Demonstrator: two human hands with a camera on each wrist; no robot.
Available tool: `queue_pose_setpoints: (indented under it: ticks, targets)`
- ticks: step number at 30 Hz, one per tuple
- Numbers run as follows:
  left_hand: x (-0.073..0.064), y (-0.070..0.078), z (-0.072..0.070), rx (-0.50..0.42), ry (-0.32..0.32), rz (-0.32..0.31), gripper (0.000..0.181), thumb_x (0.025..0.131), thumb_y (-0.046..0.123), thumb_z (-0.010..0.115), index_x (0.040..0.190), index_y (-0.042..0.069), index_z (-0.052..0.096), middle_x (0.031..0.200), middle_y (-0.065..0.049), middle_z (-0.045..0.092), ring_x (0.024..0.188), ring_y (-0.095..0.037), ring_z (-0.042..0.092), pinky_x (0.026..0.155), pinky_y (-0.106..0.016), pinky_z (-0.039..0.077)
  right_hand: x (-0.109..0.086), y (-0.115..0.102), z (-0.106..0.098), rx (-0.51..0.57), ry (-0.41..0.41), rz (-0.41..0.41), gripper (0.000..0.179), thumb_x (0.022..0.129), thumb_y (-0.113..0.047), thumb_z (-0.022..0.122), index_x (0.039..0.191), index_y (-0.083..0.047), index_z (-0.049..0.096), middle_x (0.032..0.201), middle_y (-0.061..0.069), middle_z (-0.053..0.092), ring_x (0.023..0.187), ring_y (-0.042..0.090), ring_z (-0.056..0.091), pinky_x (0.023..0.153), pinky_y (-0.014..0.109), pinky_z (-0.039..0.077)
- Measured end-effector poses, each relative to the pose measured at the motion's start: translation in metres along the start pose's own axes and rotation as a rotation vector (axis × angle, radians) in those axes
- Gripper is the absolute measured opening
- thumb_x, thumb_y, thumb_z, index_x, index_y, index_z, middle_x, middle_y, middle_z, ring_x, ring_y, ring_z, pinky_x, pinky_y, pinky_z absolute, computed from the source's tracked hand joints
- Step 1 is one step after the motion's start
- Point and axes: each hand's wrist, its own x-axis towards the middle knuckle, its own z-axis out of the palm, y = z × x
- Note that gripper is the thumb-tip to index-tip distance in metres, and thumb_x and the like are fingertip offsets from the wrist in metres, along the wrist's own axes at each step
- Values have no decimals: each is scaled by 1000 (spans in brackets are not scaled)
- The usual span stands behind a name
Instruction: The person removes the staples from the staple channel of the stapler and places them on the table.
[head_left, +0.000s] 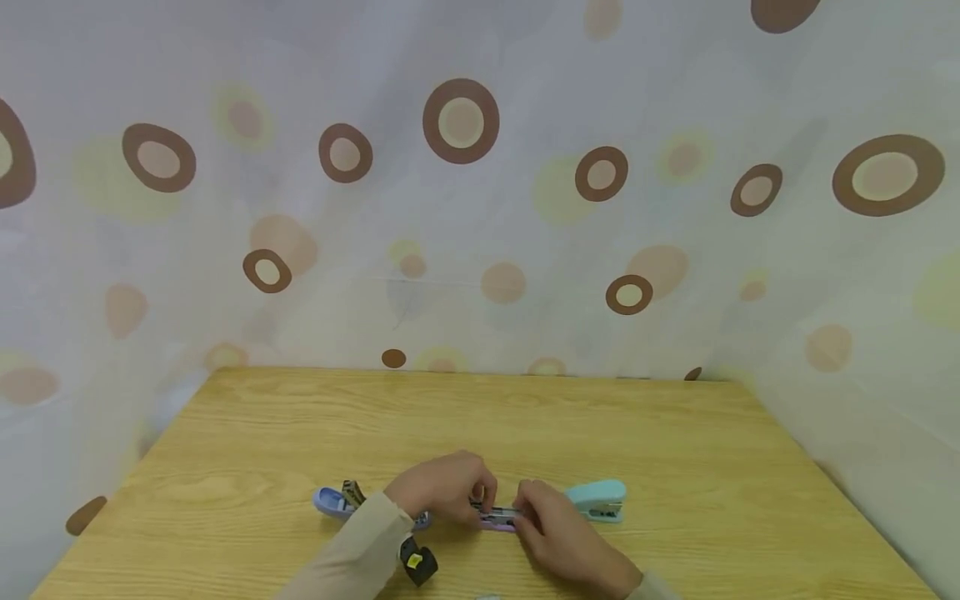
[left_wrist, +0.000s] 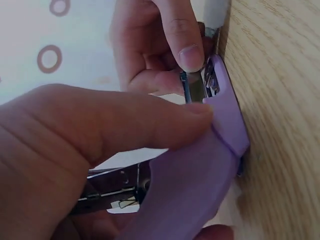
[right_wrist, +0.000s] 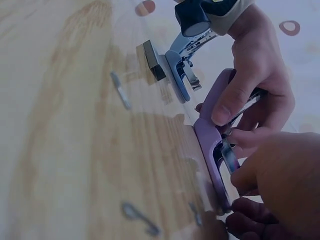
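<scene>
Firstly, in the head view, the left hand (head_left: 448, 487) and the right hand (head_left: 558, 529) meet over a purple stapler (head_left: 498, 527), which lies between them at the near part of a wood-grain table (head_left: 480, 425). The fingers of both hands are bent in towards it. A teal stapler (head_left: 597, 492) stands just beyond the right hand; a blue stapler (head_left: 330, 501), opened up, lies to the left, partly hidden by the left forearm. A black wrist device (head_left: 420, 564) is worn at the left sleeve. A patterned sheet (head_left: 480, 200) covers the wall behind.

In the left wrist view, the left thumb presses along the purple body, the hand closed round it. The stapler is unfolded, its metal magazine (left_wrist: 110, 187) swung away from the cover. The right thumb and a bent finger, nearly together, meet at a slim metal rail (left_wrist: 186, 86).

In the right wrist view, the left hand grips the purple stapler near its middle; the right fingers are curled at its near end. A dark block (right_wrist: 154, 61) lies beside the blue stapler. A pale strip (right_wrist: 120, 90) and a blurred metal piece (right_wrist: 140, 218) lie apart on the table.
</scene>
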Motion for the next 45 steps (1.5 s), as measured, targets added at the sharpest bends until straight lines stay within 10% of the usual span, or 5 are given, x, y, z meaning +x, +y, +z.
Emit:
queue_pose_setpoints:
  ticks: [15, 45]
  targets:
    - [-1, 4, 1, 186, 20, 20, 18, 69, 19, 87, 70, 21, 69, 78, 11, 54, 71, 0, 43, 64, -12, 41, 8, 4, -1, 87, 40, -176, 24, 81, 7, 62, 94, -13, 58, 86, 0, 52, 71, 2, 44, 60, 18, 43]
    - [-2, -2, 6, 118, 63, 40, 15, 68, 16, 87, 73, 21, 73, 75, 12, 55, 71, 2, 46, 66, -11, 43, 25, 16, -6, 15, -115, -392, 25, 79, 5, 60, 86, -19, 57, 78, -4, 46, 66, -3, 32, 58, 12, 30]
